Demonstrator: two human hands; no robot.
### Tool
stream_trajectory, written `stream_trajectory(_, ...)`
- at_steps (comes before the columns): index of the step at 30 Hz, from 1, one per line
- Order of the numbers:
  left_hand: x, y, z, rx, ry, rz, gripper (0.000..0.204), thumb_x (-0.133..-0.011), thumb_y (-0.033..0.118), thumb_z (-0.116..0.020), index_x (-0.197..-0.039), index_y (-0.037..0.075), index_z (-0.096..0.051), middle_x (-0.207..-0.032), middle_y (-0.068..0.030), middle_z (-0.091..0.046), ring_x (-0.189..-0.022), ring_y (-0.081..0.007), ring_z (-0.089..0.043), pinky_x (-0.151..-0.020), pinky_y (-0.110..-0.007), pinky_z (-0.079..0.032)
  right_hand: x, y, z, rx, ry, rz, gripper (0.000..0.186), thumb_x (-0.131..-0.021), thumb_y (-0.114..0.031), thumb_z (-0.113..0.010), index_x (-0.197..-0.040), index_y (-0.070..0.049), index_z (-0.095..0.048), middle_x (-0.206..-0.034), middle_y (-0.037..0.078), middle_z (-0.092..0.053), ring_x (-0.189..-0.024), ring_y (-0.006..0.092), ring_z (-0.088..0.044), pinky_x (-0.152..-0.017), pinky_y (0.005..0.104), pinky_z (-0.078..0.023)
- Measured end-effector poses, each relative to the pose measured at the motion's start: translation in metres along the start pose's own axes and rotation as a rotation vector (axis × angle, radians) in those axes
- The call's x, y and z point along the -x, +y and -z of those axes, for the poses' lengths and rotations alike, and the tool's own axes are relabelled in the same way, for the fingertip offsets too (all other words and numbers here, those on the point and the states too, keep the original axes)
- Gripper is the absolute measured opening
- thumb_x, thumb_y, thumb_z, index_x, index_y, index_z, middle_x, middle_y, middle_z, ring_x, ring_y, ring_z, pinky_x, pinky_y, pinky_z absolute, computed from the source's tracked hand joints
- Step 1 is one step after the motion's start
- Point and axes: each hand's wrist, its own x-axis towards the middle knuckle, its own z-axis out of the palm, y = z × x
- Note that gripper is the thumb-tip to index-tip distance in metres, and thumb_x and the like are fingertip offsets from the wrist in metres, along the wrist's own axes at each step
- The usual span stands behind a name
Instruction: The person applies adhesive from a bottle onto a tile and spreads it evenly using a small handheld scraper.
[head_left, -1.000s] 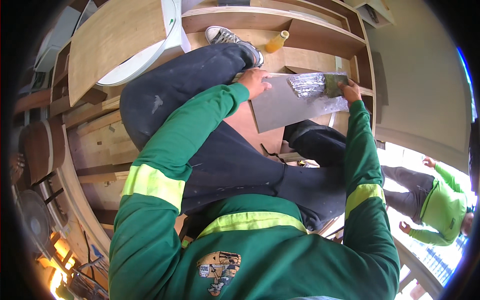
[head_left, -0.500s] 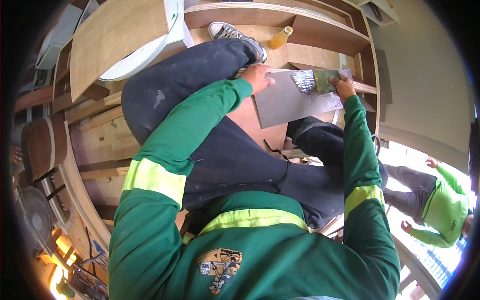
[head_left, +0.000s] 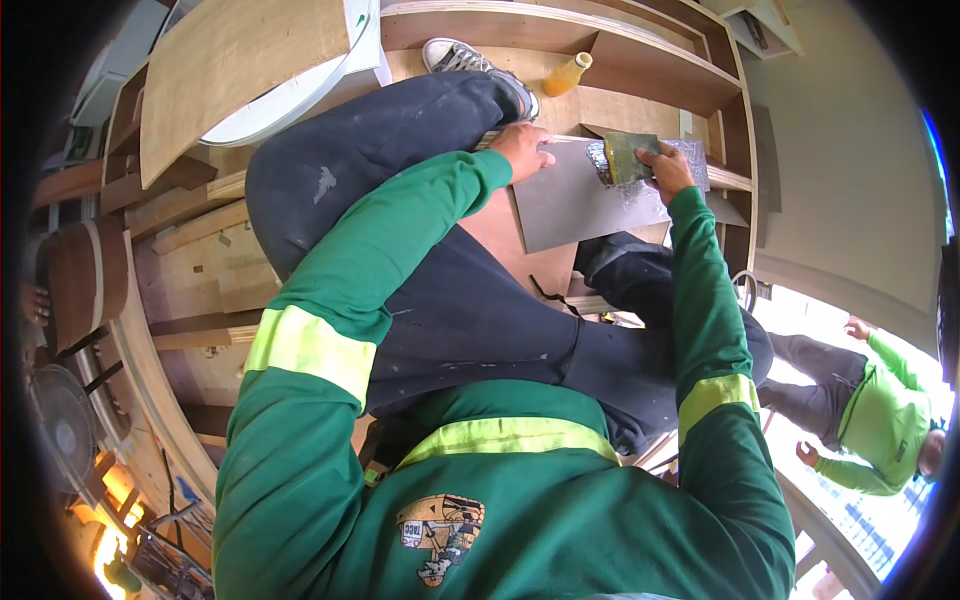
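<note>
A grey rectangular board lies across my legs over the pale wood below it. My left hand grips its upper left edge, fingers curled at the rim. My right hand holds a flat olive-green spreader, pressed on the board's upper right part, where shiny, streaky, clear glue-like material is smeared. The spreader covers part of that streaky patch.
An orange-filled bottle stands beside my shoe. Wooden shelf frames surround me. A plywood sheet rests on a white round-edged piece at upper left. A fan stands left. Another person in bright green is at right.
My right hand and the spreader have moved left along the board, covering more of the streaked patch. My left hand and the board have shifted slightly upward in the picture.
</note>
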Motion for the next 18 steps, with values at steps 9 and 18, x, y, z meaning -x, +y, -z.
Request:
stream_trajectory(9, -0.001, 0.000, -0.001, -0.020, 0.018, -0.014, 0.041, -0.086, 0.034, -0.074, -0.115, 0.005, -0.070, -0.110, -0.0212, -0.066, -0.107, -0.0370, -0.063, -0.096, -0.043, -0.048, 0.021, -0.017, -0.028, 0.014, -0.019, 0.039, 0.029, -0.090, -0.021, -0.068, -0.117, -0.009, -0.066, -0.095, 0.000, -0.067, -0.078, 0.0109, -0.058, -0.061, 0.0277, -0.044)
stream_trajectory(18, -0.003, -0.001, 0.003, -0.022, -0.046, 0.015, 0.043, -0.085, 0.034, -0.074, -0.117, 0.004, -0.070, -0.113, -0.0223, -0.067, -0.111, -0.0370, -0.063, -0.098, -0.043, -0.048, 0.039, -0.018, -0.061, -0.023, -0.036, 0.112, 0.032, -0.090, -0.017, -0.066, -0.119, -0.005, -0.066, -0.095, 0.001, -0.068, -0.077, 0.0123, -0.061, -0.063, 0.0283, -0.047)
